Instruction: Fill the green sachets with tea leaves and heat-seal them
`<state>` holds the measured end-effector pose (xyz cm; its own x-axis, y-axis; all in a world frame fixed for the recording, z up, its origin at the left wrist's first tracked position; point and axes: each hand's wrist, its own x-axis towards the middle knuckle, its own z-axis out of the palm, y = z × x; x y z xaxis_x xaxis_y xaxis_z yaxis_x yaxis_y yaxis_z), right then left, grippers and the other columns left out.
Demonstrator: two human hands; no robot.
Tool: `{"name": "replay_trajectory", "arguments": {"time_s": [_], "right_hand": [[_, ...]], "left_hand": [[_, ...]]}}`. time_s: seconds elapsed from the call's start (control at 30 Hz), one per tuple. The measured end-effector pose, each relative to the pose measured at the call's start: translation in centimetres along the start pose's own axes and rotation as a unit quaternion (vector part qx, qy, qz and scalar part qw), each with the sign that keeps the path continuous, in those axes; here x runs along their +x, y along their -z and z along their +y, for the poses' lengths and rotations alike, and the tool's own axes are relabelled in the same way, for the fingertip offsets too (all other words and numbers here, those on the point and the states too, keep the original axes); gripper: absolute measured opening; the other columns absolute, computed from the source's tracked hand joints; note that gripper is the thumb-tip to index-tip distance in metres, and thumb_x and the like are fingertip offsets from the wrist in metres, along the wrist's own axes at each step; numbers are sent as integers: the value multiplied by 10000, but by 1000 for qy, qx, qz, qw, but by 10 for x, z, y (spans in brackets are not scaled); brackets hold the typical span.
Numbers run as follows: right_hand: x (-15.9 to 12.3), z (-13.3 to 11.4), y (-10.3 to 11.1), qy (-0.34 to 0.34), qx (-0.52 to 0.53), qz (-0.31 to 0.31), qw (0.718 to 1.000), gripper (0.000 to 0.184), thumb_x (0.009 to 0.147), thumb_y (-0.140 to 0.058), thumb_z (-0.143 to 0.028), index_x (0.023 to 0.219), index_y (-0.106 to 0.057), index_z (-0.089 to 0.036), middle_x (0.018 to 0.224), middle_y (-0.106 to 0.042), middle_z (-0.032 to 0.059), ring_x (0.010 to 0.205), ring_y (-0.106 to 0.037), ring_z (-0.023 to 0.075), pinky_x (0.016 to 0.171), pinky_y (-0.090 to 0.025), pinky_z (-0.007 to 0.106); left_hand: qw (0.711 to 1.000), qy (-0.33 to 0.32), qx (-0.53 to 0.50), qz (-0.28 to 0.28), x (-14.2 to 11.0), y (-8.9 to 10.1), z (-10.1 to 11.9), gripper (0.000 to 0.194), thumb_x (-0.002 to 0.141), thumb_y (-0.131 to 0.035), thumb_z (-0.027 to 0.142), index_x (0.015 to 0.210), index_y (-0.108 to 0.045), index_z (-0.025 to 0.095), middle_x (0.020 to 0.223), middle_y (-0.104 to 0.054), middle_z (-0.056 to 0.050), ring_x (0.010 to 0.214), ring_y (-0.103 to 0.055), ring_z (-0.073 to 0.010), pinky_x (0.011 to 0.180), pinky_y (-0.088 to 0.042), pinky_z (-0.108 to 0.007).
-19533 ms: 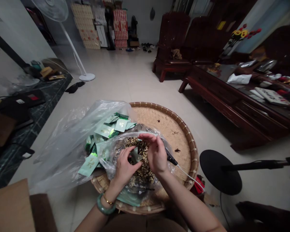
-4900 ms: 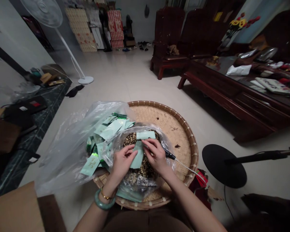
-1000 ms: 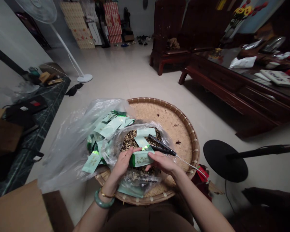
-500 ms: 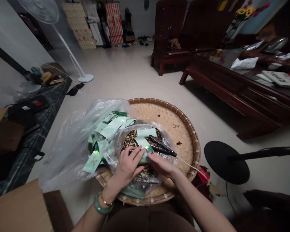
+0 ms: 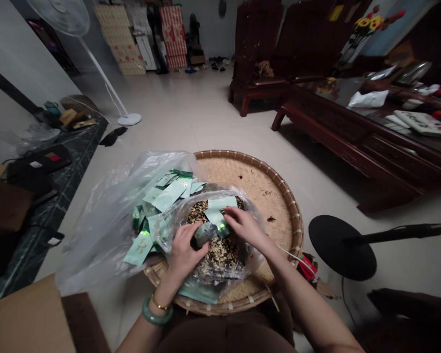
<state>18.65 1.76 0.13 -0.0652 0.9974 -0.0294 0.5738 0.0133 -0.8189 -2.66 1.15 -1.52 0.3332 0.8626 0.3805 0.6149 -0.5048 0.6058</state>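
Note:
My left hand (image 5: 185,249) is closed, thumb and fingers around a small green sachet (image 5: 205,234) that looks rounded and filled. Under it lies a clear plastic bag (image 5: 252,208) holding a loose dark-and-pale dried mix (image 5: 222,252). My right hand (image 5: 244,226) curls over the right side of this bag, fingers bent beside another green sachet (image 5: 216,218). Whatever lies beneath its palm is hidden; a white cord (image 5: 291,253) runs out from under the wrist. A further pale green sachet (image 5: 222,201) lies flat on the mix.
A round woven bamboo tray (image 5: 279,191) carries the bags. At left, a large plastic bag (image 5: 106,215) spills several green sachets (image 5: 171,193). A cardboard box (image 5: 25,318) is at lower left, a black round stand base (image 5: 343,247) at right, a dark wooden table (image 5: 353,142) beyond.
My right hand has moved up and over the black two-armed tool, which is now hidden. My left hand has shifted left and down with the sachet, uncovering more of the mix.

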Motion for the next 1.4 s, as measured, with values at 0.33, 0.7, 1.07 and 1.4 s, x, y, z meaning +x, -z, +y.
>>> {"name": "replay_trajectory", "arguments": {"time_s": [0.33, 0.7, 1.07, 1.4], "right_hand": [[54, -16, -38, 28, -324, -62, 943, 420, 807, -490, -29, 1221, -459, -90, 1150, -542, 207, 1020, -558, 283, 861, -458, 405], [37, -15, -65, 132, -261, -99, 951, 335, 912, -496, -304, 1168, -554, -97, 1143, -602, 168, 1113, -517, 259, 944, -423, 370], [49, -17, -55, 41, -340, -81, 936, 347, 896, -421, -99, 1190, -591, -168, 1240, -582, 180, 1148, -500, 288, 894, -441, 408], [74, -8, -39, 36, -293, -81, 952, 341, 917, -361, -127, 1152, -607, -114, 1133, -651, 159, 1027, -598, 241, 898, -441, 334]], "left_hand": [[994, 75, -58, 56, -4, 13, -2, 388, 746, -627, 205, 1133, -595, 186, 1082, -620, -84, 949, -601, -213, 651, -556, -276], [979, 152, -92, 98, -9, 16, -13, 346, 727, -651, 310, 1031, -607, 150, 1035, -578, -85, 909, -610, -203, 662, -574, -267], [979, 155, -92, 91, -9, 18, -9, 324, 733, -638, 305, 1022, -614, 160, 1031, -580, -78, 909, -612, -199, 672, -571, -264], [979, 153, -95, 94, -11, 20, -12, 310, 738, -642, 295, 1016, -611, 161, 1027, -577, -77, 917, -605, -197, 672, -572, -264]]}}
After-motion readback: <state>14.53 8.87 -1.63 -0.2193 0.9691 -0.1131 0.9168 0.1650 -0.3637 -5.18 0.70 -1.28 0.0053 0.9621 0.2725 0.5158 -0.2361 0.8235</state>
